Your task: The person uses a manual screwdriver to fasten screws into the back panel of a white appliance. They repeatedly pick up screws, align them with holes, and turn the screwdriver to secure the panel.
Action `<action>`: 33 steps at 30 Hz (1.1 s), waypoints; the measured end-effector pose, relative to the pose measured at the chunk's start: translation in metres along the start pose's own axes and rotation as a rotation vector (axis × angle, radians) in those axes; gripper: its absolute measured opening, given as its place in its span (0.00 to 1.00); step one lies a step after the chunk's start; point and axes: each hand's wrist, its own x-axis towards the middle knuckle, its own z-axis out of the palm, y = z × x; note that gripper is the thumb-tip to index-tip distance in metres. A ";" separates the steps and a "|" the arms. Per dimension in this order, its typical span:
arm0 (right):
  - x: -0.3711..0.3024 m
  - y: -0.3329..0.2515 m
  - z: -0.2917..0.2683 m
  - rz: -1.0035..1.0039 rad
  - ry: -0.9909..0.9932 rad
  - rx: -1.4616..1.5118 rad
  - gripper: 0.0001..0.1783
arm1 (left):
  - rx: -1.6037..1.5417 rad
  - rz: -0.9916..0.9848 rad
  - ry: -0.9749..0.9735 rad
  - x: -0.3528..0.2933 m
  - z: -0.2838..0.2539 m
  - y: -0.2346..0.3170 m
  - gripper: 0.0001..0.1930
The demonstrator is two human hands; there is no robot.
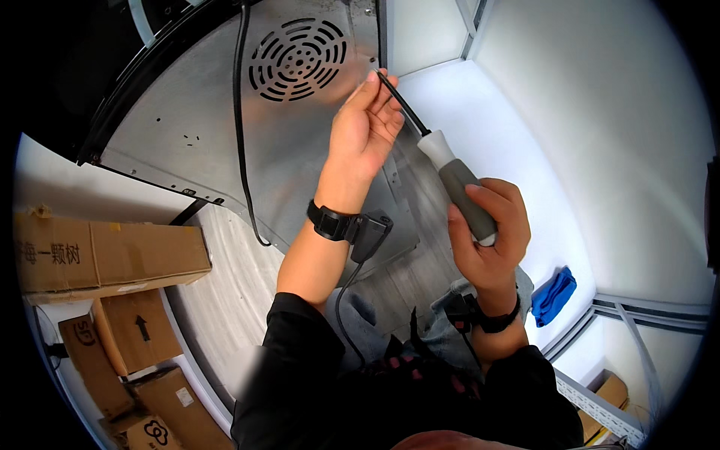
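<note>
My right hand [495, 225] is wrapped round the grey handle of a screwdriver [465, 191], whose black shaft slants up and to the left. At the shaft's far end, the thumb and fingers of my left hand [367, 124] are pinched together. Anything small between those fingertips is too hidden to make out. Both lie close to the right edge of a metal panel [202, 127], which has a round vent [298, 61] of curved slots. A small dark hole or screw shows on the panel just above my left fingertips.
A black cable [238, 127] hangs down across the panel. Cardboard boxes [146, 251] are stacked at the left. On the white surface [517, 172] to the right lies a folded blue cloth [553, 296]. Metal frame rails [645, 309] stand at the lower right.
</note>
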 end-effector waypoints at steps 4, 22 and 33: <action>-0.002 0.009 0.008 0.002 0.000 0.020 0.18 | 0.084 0.071 0.080 0.006 0.005 0.001 0.09; 0.008 0.014 0.004 0.147 0.006 0.129 0.15 | 0.104 0.137 0.040 0.008 0.005 -0.004 0.07; 0.013 0.004 0.000 0.146 -0.001 0.035 0.20 | 0.168 0.066 -0.024 0.005 0.005 0.001 0.12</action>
